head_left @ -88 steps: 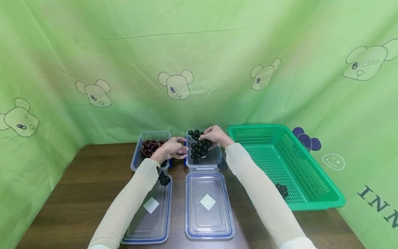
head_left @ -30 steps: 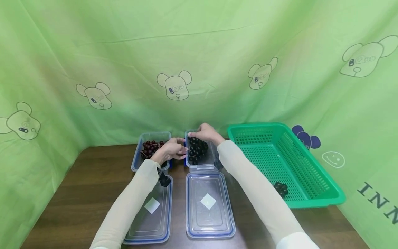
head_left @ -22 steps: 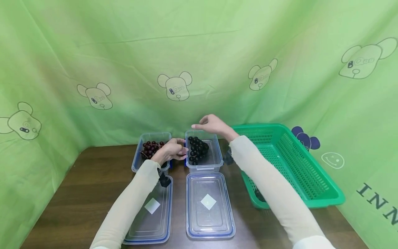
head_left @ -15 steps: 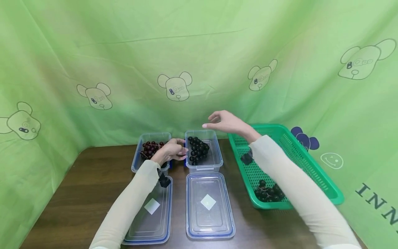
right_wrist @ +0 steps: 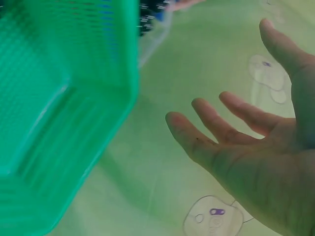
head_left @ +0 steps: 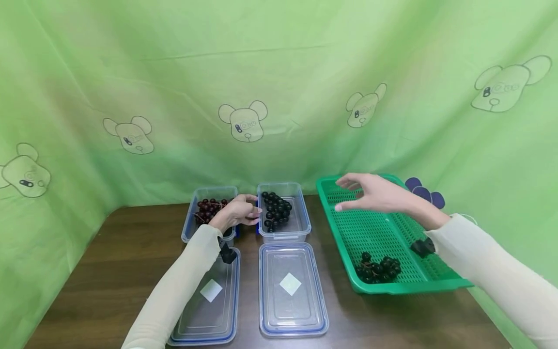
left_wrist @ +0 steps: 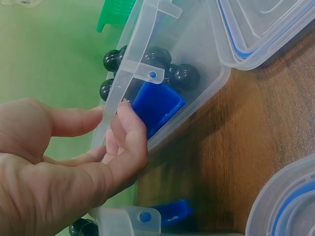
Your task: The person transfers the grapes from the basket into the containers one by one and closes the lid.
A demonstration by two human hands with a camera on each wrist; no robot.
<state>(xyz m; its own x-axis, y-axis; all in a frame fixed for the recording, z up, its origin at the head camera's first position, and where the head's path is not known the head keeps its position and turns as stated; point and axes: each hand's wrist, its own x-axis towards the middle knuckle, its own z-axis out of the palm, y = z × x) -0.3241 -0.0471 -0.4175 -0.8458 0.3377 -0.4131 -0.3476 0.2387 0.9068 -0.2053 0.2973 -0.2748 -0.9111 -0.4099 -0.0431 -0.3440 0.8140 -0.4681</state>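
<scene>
My left hand (head_left: 240, 210) pinches the near-left rim of a clear plastic food container (head_left: 302, 213); in the left wrist view its thumb and fingers (left_wrist: 130, 142) meet at the wall beside a blue latch (left_wrist: 157, 105). Inside that container lies a bunch of black grapes (head_left: 276, 210). A second container (head_left: 192, 220), holding dark red grapes (head_left: 208, 208), stands just left, partly behind the left hand. My right hand (head_left: 377, 194) hovers over the green basket (head_left: 331, 228), fingers spread and holding nothing. More black grapes (head_left: 378, 269) lie at the basket's near end.
Two clear lids with blue seals, a left lid (head_left: 209, 315) and a right lid (head_left: 293, 310), lie flat on the wooden table (head_left: 100, 271) in front of the containers. A green curtain (head_left: 183, 72) hangs behind.
My right hand lowered the black grapes into the right container, let them go, then moved right over the basket. The left hand has stayed at the rim.
</scene>
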